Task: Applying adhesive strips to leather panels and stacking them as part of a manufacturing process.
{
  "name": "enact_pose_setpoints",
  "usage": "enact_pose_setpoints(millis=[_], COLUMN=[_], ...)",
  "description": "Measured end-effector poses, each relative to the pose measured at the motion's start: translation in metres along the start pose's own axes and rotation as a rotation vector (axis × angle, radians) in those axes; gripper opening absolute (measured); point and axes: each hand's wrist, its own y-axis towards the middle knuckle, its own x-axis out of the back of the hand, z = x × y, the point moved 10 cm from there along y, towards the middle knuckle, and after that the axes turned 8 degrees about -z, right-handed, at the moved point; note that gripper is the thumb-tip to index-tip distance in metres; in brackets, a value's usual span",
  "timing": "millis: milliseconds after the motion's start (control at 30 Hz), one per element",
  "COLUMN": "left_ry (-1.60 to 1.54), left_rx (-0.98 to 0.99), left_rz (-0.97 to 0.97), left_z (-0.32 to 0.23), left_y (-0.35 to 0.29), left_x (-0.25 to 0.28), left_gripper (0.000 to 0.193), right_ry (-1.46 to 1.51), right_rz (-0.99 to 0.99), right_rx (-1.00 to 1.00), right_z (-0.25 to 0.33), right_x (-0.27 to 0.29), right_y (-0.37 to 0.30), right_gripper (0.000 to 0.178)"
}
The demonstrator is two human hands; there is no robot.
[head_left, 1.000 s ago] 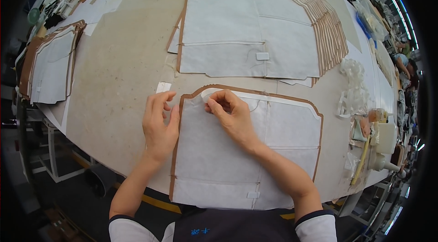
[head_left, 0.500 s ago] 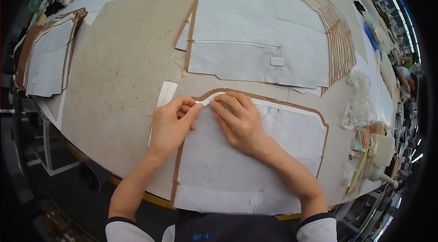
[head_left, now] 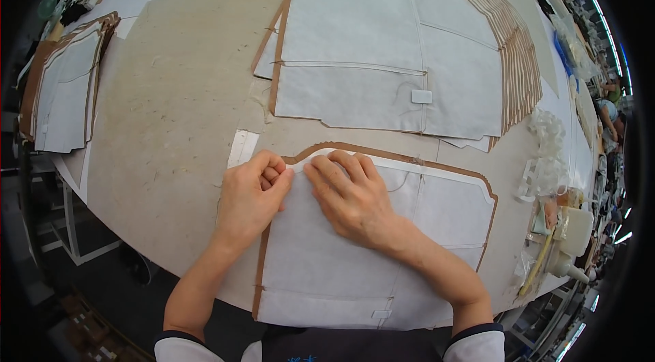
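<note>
Laying the white strip (head_left: 443,173), seemingly: left hand (head_left: 249,195) pinching at the panel's (head_left: 321,246) top left, right hand (head_left: 358,201) fingers apart! Next calls for pressing.

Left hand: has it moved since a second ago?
Yes, the left hand moved right: its fingertips, then left of the brown-edged white panel, now lie over the panel's upper-left corner.
</note>
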Motion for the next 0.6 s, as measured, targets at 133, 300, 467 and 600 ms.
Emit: enact_pose_setpoints(millis=[133,300,467,600], left_ry=[0.003,0.001,0.087,0.151], left_rx=[-0.013,-0.033,-0.128,-0.201], left_rz=[0.004,-0.003,-0.059,-0.218], left_z=[0.0,0.0,-0.001,0.004], left_y=[0.001,0.0,-0.005,-0.028], left_x=[-0.002,0.0,0.009,0.034], left_gripper=[0.011,0.01,0.009,0.01], right_ry=[0.024,0.13,0.192,0.163], right_rz=[-0.034,-0.036,-0.038,-0.007], right_rx=[0.032,0.041,0.024,0.07], right_z=[0.003,0.005,0.004,0.008], right_x=[0.001,-0.004,-0.004,-0.006], right_y=[0.004,0.004,0.006,0.005], right_gripper=[0.039,0.042,0.041,0.042])
